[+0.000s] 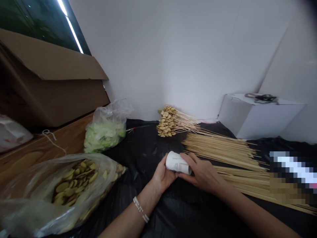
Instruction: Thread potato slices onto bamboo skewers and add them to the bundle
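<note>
A white paper cup (177, 163) lies tilted on its side between my two hands, above the black plastic sheet (138, 145). My left hand (162, 175), with a beaded bracelet (141, 209) at the wrist, wraps the cup from below near its left end. From the right, my right hand (200, 172) grips the other end, thumb beneath and fingers over the top. Just beyond the hands lie many loose bamboo skewers (220, 150). Farther back is a pile of skewers threaded with potato slices (167, 122).
At the left, an open plastic bag holds potato slices (74, 181); behind it stands a bag of pale green vegetable pieces (105, 134). A cardboard box (66, 99) sits at the back left. A white box (260, 115) stands at the right, against the white wall (173, 49).
</note>
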Action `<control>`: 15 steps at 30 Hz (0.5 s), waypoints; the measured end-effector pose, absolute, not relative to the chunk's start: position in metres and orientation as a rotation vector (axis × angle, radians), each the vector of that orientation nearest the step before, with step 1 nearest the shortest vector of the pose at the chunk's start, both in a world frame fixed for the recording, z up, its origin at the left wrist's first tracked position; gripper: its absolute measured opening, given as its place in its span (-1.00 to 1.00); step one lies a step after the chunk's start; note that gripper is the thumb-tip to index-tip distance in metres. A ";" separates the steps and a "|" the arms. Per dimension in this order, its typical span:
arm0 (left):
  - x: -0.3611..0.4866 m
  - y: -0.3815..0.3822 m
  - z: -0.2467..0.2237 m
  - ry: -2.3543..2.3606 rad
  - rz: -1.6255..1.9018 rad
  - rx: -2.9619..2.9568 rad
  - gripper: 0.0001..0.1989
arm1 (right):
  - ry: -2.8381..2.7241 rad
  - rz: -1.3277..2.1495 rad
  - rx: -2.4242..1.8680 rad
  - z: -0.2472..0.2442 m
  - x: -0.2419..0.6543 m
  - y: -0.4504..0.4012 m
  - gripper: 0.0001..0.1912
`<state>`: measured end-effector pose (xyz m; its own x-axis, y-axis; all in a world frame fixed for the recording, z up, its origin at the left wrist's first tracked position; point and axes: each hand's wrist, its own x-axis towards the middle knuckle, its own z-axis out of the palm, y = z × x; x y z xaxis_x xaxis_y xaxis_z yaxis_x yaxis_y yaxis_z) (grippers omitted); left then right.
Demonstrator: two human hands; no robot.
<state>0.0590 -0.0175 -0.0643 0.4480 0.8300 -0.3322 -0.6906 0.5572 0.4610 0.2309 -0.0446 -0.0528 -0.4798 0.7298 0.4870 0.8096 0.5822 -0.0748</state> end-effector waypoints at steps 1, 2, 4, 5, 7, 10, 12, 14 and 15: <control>0.058 -0.017 -0.066 0.561 0.958 0.266 -0.67 | -2.366 -0.249 -1.199 -0.053 0.231 -0.046 -0.39; 0.056 -0.016 -0.067 0.558 0.961 0.259 -0.67 | -2.382 -0.277 -1.166 -0.052 0.231 -0.047 -0.39; 0.053 -0.015 -0.068 0.552 0.961 0.246 -0.66 | -2.386 -0.335 -1.094 -0.051 0.233 -0.049 -0.40; 0.052 -0.015 -0.068 0.547 0.955 0.238 -0.67 | -2.372 -0.357 -1.068 -0.050 0.233 -0.050 -0.39; 0.051 -0.015 -0.069 0.529 0.923 0.221 -0.68 | -2.312 -0.363 -1.051 -0.049 0.234 -0.051 -0.37; 0.052 -0.018 -0.068 0.510 0.841 0.235 -0.68 | -2.196 -0.300 -1.052 -0.048 0.237 -0.051 -0.36; 0.053 -0.020 -0.068 0.520 0.795 0.249 -0.67 | -2.129 -0.253 -1.039 -0.047 0.240 -0.051 -0.37; 0.053 -0.021 -0.067 0.541 0.767 0.240 -0.67 | -2.069 -0.222 -1.028 -0.045 0.243 -0.050 -0.39; 0.053 -0.022 -0.066 0.553 0.755 0.222 -0.68 | -2.042 -0.212 -1.027 -0.044 0.244 -0.050 -0.41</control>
<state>0.0531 -0.0219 -0.0664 0.5951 0.7004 -0.3941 -0.5869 0.7138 0.3823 0.2443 -0.0497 -0.0444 -0.3305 0.5925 0.7347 0.7308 0.6533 -0.1981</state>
